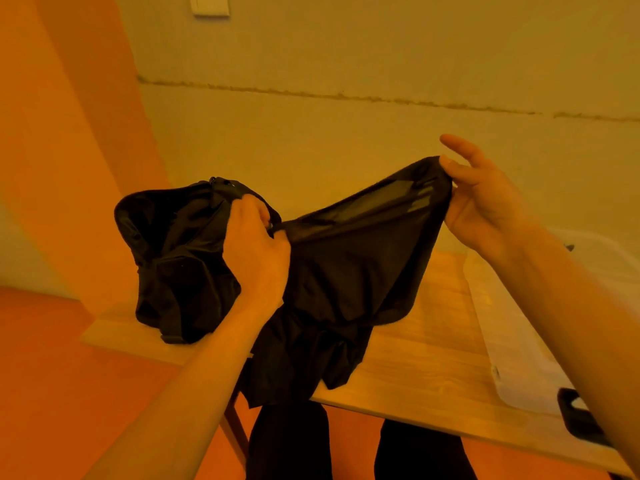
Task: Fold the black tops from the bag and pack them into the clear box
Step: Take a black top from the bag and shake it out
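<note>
Held over the pale wooden counter [426,368] beside the slumped black fabric bag [173,265], the thin black top [349,271], gripped by the left hand [256,247] and pinched by the right hand [485,206] with spare fingers spread, wants pulling level before being laid flat.

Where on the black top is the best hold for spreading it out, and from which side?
The black top is probably best held at the two ends of its taut upper edge, from the near side: the left hand grips one end, the right hand pinches the other, and the rest hangs freely.
</note>
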{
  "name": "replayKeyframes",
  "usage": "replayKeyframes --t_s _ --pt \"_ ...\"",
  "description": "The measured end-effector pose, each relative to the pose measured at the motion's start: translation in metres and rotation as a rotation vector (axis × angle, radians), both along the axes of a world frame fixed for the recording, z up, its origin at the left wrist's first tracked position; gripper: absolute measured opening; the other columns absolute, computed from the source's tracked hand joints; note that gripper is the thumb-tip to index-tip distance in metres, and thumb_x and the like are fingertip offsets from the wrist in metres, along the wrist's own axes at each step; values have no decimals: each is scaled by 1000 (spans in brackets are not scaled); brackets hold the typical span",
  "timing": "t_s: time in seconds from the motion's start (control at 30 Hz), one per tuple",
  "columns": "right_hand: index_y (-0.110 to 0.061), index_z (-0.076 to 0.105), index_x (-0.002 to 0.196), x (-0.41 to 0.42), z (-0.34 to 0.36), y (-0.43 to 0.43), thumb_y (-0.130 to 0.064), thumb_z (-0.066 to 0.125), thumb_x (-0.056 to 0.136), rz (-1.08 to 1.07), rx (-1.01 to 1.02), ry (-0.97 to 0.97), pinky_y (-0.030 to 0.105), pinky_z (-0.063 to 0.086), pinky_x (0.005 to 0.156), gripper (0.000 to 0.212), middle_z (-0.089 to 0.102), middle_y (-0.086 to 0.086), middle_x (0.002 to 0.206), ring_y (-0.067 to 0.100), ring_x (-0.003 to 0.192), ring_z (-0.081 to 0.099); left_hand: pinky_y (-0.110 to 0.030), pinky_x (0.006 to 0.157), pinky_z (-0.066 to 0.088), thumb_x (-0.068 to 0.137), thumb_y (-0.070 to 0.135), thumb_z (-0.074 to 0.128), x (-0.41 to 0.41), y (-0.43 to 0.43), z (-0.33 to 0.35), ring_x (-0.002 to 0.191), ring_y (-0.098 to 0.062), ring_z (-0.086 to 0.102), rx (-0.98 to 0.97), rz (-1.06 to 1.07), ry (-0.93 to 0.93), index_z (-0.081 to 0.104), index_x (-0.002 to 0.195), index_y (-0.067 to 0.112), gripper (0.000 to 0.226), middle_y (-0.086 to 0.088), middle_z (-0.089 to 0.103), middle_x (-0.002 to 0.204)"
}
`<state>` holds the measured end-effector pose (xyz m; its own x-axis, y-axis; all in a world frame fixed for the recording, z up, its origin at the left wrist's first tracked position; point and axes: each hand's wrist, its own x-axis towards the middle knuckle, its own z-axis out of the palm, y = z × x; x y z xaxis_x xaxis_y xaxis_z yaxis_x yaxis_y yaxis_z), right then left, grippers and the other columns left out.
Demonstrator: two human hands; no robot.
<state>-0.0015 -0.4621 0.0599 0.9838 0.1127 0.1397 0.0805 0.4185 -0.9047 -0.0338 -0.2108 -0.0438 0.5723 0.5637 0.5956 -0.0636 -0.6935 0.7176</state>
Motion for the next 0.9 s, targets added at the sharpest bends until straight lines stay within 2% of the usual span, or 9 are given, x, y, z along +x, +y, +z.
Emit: replayKeyframes --t_s 0.13,0.23,0.3,0.37,0.4,0.53,0.67,0.77,0.9 --pt "-24 61 130 0 -1 6 -10 55 101 19 39 -10 25 57 67 33 70 -1 88 10 73 68 -31 61 36 92 21 64 9 20 18 85 -20 52 89 0 146 57 96 21 8 1 54 98" --pt "-25 60 132 0 -1 5 -12 55 101 -16 43 -7 25 55 58 34 71 0 91 11 70 67 -39 68 35 101 29 49 11 34 31 75 -26 49 122 -61 231 49 72 19 30 -3 50 82" --pt "-26 60 134 1 -1 4 -13 54 101 -26 82 -2 27 57 62 35 72 1 95 12 76 70 -39 68 39 105 36 43 12 37 45 76 -27 57 -250 -245 402 54 80 14 36 -7 58 82" --pt "-26 59 135 1 -1 4 -13 53 102 -31 107 3 28 58 66 35 74 0 97 12 82 71 -39 81 50 102 55 39 9 41 53 97 -29 68 -767 -504 639 66 109 13 51 -11 71 105" --pt "-26 59 135 0 -2 4 -13 53 102 -31 118 3 28 58 67 35 74 -1 96 12 82 72 -42 88 51 99 64 35 7 42 55 105 -30 68 -872 -599 714 66 118 16 60 -12 72 115" --pt "-23 58 136 -1 -1 1 -13 54 102 -45 191 6 26 57 65 35 73 -4 89 10 77 70 -41 78 51 88 82 28 12 42 47 107 -31 65 -710 -554 753 66 121 20 80 -10 70 118" --pt "-24 59 135 1 2 -7 -14 56 102 -88 216 21 26 57 65 35 75 -3 89 11 77 72 -46 97 54 102 43 43 13 40 43 107 -25 68 -624 -647 472 71 116 17 41 -10 73 113" --pt "-28 58 135 2 6 -12 -13 56 102 -126 203 18 27 58 67 37 76 -2 94 11 82 74 -39 75 41 102 26 52 6 42 49 81 -22 56 -425 -670 233 59 88 -1 31 -15 59 84" --pt "-28 57 138 1 15 -14 -13 58 101 -142 216 16 28 58 70 40 76 1 104 14 90 74 -20 54 34 102 24 60 -6 45 63 56 -7 43 -339 -831 239 50 73 15 33 3 47 63"
